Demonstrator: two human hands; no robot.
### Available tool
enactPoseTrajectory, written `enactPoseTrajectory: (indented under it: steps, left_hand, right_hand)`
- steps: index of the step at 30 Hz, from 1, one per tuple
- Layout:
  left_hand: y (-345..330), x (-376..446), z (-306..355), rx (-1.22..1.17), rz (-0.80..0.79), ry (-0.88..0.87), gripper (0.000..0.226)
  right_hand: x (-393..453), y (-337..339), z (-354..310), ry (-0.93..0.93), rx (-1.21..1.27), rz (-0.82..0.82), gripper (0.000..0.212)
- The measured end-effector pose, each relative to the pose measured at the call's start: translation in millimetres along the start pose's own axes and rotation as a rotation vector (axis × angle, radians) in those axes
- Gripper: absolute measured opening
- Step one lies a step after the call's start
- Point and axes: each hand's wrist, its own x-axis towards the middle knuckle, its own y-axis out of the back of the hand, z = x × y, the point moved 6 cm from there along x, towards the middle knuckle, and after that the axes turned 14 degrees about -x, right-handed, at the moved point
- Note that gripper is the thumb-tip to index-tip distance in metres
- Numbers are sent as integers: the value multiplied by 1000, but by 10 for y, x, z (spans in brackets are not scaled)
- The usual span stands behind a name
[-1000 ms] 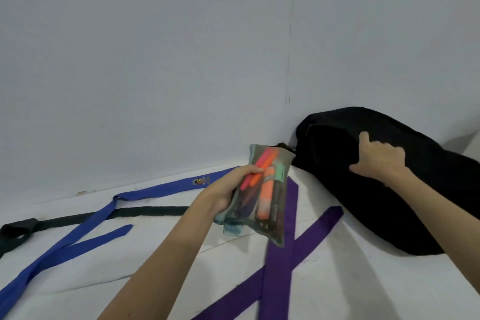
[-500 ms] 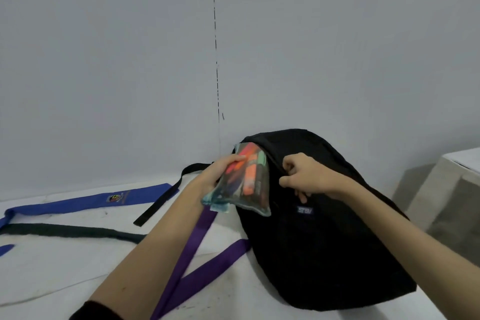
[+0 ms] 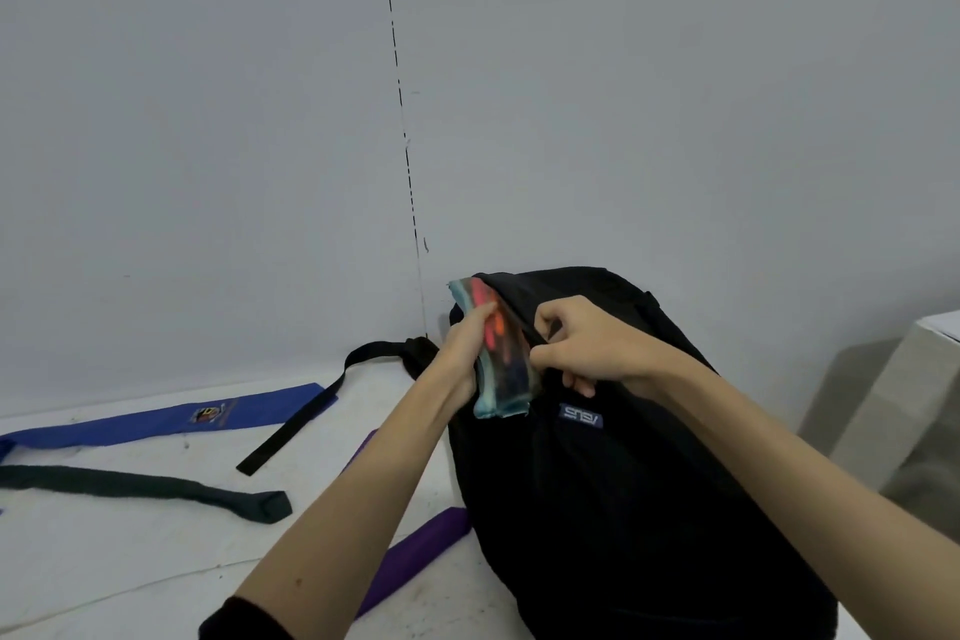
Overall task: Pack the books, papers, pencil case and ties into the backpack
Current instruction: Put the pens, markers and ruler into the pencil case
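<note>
A: State the position of the pencil case.

B: It is held upright against the upper front of the backpack, long axis close to vertical and leaning a little to the left at the top. Its upper end reaches about level with the top edge of the bag; its lower end hangs free just above the label on the bag's front.

A: Which hand carries it?

B: The left hand. The fingers are curled round the case's left edge at mid-height, a firm grip. The case lies immediately to the right of that hand, between it and the right hand.

A: State of the right hand?

B: Fingers curled, pinching the black fabric of the bag just beside the case's right edge, apparently at the lip of an opening. Whether a zip pull is in the pinch cannot be told; the black-on-black detail is lost.

A: The governing relation for the next move?

B: The opening appears to lie just behind and right of the case's upper end. In my judgement the case must go in end first along its long axis, with the right hand keeping the lip apart.

A: Surroundings?

B: A black strap trails left from the bag. On the white surface to the left lie a blue tie, a dark tie and a purple tie, all unpacked. No books or papers are visible.
</note>
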Motion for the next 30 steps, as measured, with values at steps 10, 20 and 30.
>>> enactPoseTrajectory:
  steps: [10, 20, 30]
  left_hand:
    - [-3, -174, 123, 252, -84, -27, 62]
    - [-169, -319, -54, 267, -279, 13, 64]
    - [-93, -505, -81, 608, -524, 97, 39]
  right_hand:
    - [-16, 51, 1, 29, 81, -17, 25]
    - [-49, 91, 39, 36, 94, -3, 20]
    - [-4, 42, 20, 67, -10, 34, 38]
